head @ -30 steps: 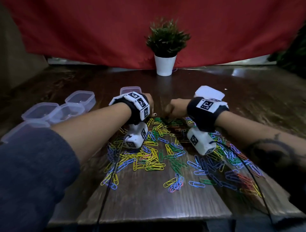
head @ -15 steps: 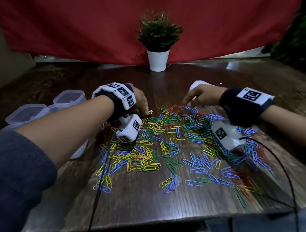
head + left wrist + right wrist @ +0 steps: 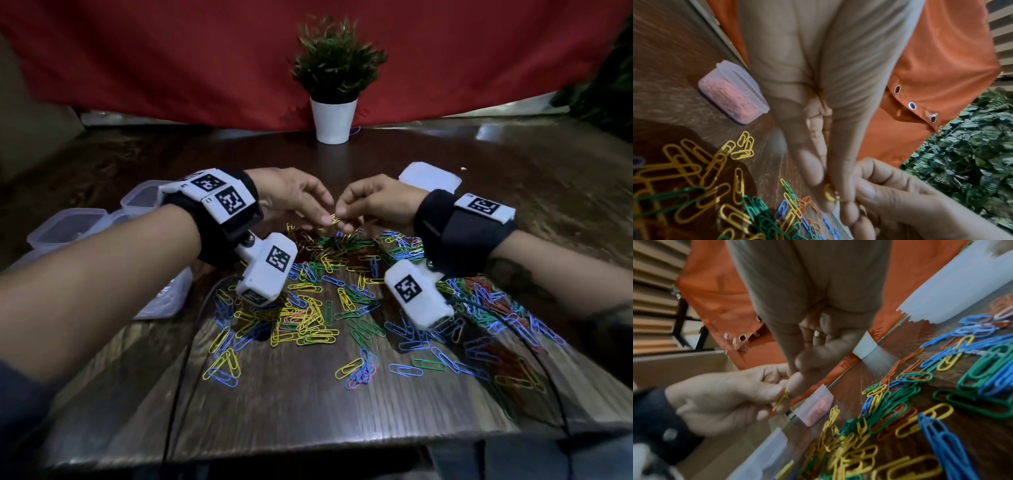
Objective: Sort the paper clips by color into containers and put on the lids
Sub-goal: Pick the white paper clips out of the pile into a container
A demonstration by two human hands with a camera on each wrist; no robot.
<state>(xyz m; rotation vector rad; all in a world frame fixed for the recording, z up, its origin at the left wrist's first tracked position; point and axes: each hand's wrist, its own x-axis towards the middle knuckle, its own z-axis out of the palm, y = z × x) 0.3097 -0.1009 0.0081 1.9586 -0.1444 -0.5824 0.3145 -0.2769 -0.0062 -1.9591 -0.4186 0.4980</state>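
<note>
Where both hands meet above the paper clips (image 3: 318,308), left hand (image 3: 291,195) and right hand (image 3: 373,202) pinching yellow clip (image 3: 333,219) — fingertips touching.

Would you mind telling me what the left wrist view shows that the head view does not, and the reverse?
Only the left wrist view shows the lidded container of pink clips. Only the head view shows the potted plant, the open containers and the stack of lids. Both show the left hand and right hand pinching yellow clips above the mixed pile.
</note>
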